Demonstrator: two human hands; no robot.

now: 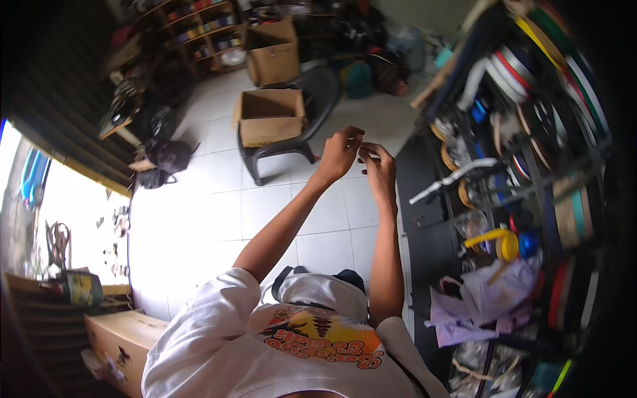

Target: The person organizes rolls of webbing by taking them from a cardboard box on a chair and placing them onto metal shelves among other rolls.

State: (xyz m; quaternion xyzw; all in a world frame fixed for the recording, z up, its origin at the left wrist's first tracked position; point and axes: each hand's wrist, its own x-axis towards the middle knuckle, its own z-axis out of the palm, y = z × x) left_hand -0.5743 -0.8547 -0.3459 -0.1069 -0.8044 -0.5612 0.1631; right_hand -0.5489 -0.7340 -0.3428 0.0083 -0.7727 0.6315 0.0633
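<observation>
Tiled floor [338, 222] opens left of the black unit [428, 255] — your left hand [342, 154] and right hand [379, 169] curl close together, grip unclear.

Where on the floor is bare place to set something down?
Bare white tiles spread between the black chair and the lower-left brown box; more show between the forearms. Crowded: the chair, under an open box, and the right-hand rack.

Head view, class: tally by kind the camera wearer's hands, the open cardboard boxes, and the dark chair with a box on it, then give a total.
Left hand and right hand: 2 hands
Nearer open box and farther open box: 2 boxes
Dark chair: 1 chair
Total: 5
</observation>
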